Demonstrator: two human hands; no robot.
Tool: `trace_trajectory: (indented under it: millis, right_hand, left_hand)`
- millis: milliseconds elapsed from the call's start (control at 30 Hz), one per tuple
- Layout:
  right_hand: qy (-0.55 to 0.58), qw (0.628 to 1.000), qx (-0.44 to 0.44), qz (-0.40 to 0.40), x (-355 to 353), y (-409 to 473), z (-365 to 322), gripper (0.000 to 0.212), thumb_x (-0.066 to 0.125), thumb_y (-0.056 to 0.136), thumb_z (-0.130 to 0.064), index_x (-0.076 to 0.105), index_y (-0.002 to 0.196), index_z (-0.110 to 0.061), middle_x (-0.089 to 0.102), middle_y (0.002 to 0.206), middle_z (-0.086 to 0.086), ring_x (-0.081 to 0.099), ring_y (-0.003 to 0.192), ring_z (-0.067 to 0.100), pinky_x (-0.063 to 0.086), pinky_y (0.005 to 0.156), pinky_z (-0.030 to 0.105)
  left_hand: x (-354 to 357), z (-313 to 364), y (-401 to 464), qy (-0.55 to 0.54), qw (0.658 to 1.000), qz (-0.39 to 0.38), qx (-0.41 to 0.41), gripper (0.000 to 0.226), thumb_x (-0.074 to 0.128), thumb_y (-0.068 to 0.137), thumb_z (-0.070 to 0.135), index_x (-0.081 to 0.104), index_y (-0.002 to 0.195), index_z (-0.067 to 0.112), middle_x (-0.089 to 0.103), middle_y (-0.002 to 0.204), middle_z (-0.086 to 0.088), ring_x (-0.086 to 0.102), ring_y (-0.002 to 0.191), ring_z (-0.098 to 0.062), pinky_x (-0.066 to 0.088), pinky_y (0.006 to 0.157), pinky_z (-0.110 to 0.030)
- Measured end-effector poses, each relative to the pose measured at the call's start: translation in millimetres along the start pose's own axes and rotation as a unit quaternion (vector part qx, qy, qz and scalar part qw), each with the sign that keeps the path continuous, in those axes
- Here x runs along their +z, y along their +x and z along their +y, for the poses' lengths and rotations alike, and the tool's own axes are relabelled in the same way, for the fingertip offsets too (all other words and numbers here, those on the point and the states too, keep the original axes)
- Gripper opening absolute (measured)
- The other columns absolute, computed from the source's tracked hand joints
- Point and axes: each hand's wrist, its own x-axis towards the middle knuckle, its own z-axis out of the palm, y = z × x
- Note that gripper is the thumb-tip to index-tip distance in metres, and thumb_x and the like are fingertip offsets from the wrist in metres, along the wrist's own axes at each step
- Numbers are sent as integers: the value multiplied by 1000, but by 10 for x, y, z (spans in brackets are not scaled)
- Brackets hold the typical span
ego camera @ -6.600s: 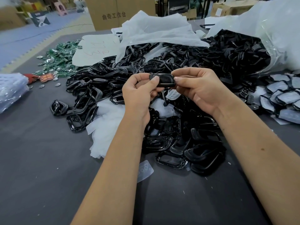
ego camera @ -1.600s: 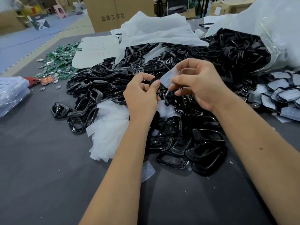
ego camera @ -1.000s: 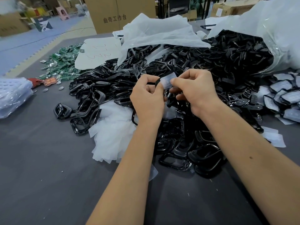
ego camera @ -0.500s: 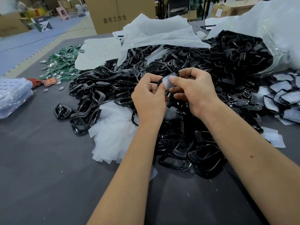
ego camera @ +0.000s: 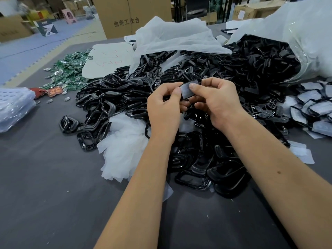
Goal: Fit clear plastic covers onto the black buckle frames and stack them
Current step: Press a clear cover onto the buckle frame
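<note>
I am pinching the cover (ego camera: pixel 186 89) with both hands (ego camera: pixel 164 106) (ego camera: pixel 215 99) at its edges; thin, light, flexing; frame beneath mostly hidden.

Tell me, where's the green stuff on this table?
The green pieces lie at the table's far left, beside the white sheet and left of the black buckle frames.

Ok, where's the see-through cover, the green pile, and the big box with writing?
clear cover (ego camera: pixel 186 90), head view, its flat middle.
green pile (ego camera: pixel 69 72), head view, pile's middle.
cardboard box (ego camera: pixel 129 13), head view, front face above the writing.
</note>
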Motion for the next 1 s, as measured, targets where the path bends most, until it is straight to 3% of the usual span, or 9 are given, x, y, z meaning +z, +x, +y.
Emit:
trace_trajectory:
  millis: [133,333,733,1000]
  right_hand:
    - [-3,1000,-5,-1,-15,-4,-7,23,80,89,-3,61,81,-13,71,67,3,68,53,14,49,46,19]
    - [0,1000,-10,-10,3,-16,-8,20,79,89,-1,61,85,-9,69,74,8,66,51,12,49,45,18]
    - [-20,999,-18,-22,36,-41,-18,17,78,89,-2,63,88,-8,69,71,4,66,53,11,50,47,20]
    - [-36,998,-26,-33,58,-79,-36,16,76,91,0,63,85,-8,68,69,3,64,54,11,50,47,20]
  left_hand:
    - [8,6,-13,-17,1000,-2,-2,13,63,100,8,75,100,3,70,77,-7,63,57,-15,53,56,-26]
    - [7,23,-33,4,1000,10,6,12,68,93,-3,75,99,4,71,77,-6,64,52,-9,52,54,-22]
    - [-14,62,-18,-121,987,12,-106,16,66,94,-5,74,91,7,65,66,-3,57,51,-11,47,51,-18]
    - [-18,81,4,-177,970,23,-162,16,66,94,-6,74,89,8,65,72,-9,54,55,-14,45,49,-17]
